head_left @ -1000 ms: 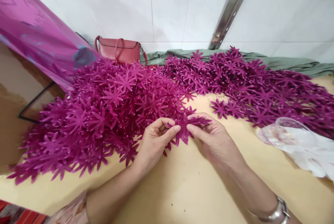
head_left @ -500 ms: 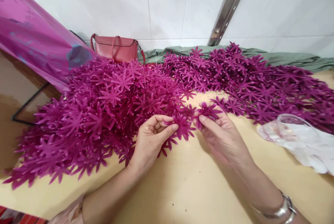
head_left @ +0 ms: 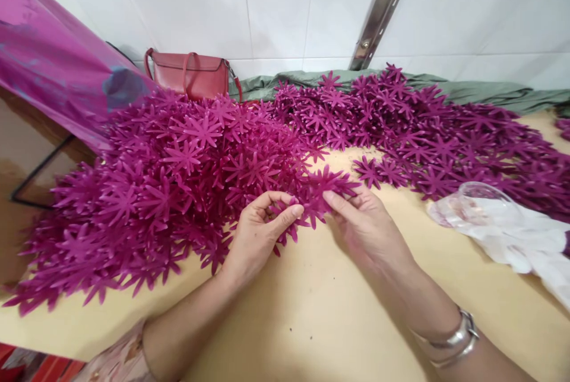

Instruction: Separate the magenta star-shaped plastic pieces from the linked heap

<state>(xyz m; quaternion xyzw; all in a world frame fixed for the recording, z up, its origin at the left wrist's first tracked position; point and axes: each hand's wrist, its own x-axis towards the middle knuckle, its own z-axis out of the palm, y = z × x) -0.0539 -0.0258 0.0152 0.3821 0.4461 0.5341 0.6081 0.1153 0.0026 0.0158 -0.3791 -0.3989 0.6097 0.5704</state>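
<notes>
My left hand (head_left: 258, 236) pinches a purple star-shaped artificial flower piece (head_left: 315, 211) by one petal between thumb and fingertips. Opposite it, my right hand (head_left: 371, 230) has thumb and fingers closed on a darker purple flower piece (head_left: 335, 181). The two pieces overlap above the tabletop, and I cannot tell whether they are joined. Left of my hands rises a big heap of magenta flower pieces (head_left: 178, 162). A darker purple heap (head_left: 427, 132) stretches away behind and to the right.
A red handbag (head_left: 191, 76) stands against the white tiled wall (head_left: 285, 8). Green cloth (head_left: 472, 92) lies along the wall's foot. A clear plastic cup (head_left: 483, 201) and white plastic (head_left: 534, 239) lie on the table (head_left: 267, 322) at right. Purple sheeting (head_left: 57, 55) hangs at left.
My right hand has moved left, bringing its dark flower piece over the one in my left hand. The view has shifted slightly.
</notes>
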